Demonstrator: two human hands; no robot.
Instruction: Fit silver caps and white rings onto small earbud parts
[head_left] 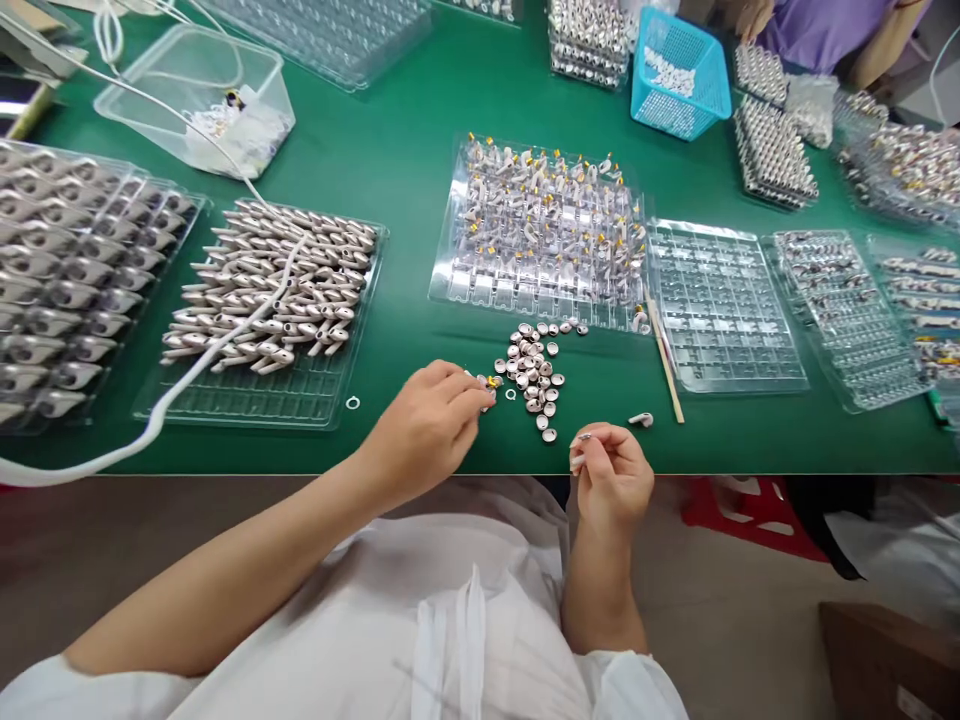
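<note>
My left hand (431, 430) is closed just above the green table, its fingertips pinched at a small white part with a yellow tab (493, 381). Just right of those fingertips lies a pile of small round silver-white caps (534, 372), with a thin white ring (510, 395) between. At the table's front edge my right hand (616, 478) is closed, thumb and fingers gripping a small white earbud piece (579, 459) that is partly hidden. Further right, a loose white earbud piece (640, 420) lies on the table.
Beyond the caps is a clear tray of yellow-tabbed parts (551, 225). A wooden stick (666, 365) lies beside another clear tray (731, 310). Left are a tray of earbud shells (274, 285), a white cable (217, 355) and a plastic tub (187, 60). A blue basket (679, 110) stands near another person's hand (754, 18).
</note>
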